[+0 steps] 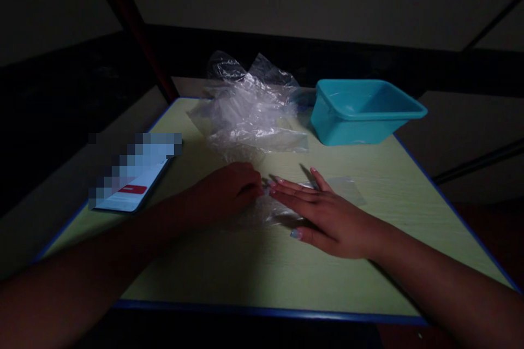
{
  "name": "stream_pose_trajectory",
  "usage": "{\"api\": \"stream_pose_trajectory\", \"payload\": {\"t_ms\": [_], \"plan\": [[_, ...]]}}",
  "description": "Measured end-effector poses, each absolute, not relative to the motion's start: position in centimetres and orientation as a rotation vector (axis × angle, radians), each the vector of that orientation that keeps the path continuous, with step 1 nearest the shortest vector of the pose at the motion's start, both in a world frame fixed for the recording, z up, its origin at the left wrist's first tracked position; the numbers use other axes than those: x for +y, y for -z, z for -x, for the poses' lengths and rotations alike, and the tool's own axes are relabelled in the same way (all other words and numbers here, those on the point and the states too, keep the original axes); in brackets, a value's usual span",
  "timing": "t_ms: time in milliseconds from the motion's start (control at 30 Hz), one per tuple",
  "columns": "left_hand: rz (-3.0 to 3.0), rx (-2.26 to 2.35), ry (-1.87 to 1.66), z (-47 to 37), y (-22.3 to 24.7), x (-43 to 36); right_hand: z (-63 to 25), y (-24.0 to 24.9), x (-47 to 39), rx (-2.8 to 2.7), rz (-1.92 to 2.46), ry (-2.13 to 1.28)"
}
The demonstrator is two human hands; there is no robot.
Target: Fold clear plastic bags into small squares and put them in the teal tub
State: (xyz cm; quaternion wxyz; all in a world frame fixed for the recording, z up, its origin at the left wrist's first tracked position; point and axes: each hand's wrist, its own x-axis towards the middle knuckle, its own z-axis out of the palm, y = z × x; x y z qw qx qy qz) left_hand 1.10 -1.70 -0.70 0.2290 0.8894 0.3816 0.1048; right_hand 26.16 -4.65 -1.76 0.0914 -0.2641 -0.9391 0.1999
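A clear plastic bag (272, 212) lies flat near the middle of the table. My right hand (327, 215) rests on it palm down, fingers stretched out to the left and thumb apart. From the other side my left hand (233, 191) meets the bag, its fingers curled and pinched at the bag's left part. The fingertips of both hands are close together. What exactly sits between my left fingers is partly hidden and in shadow. Just beyond the hands is a loose heap of crumpled clear plastic bags (254, 114).
A turquoise plastic bin (347, 128) stands at the back right of the table (196, 278), which has a pale green top and a blue edge. At the left edge lies a phone (143, 174) with its screen lit. The room around is dark.
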Motion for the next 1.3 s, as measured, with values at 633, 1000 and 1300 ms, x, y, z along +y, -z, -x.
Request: {"api": "stream_pose_trajectory", "payload": {"t_ms": [633, 1000, 1300], "plan": [[-2.826, 0.922, -0.327, 0.7, 1.3, -0.7, -26.2, 2.3, -4.3, -2.853, 0.788, -0.532], [-2.729, 1.228, -0.149, -0.2, 3.0, -0.6, -26.3, 2.3, -4.3, -2.876, 0.799, -0.532], [-2.684, 1.201, -0.015, 0.7, 2.6, -0.2, -26.5, 2.4, -4.2, -2.859, 0.772, -0.544]]}}
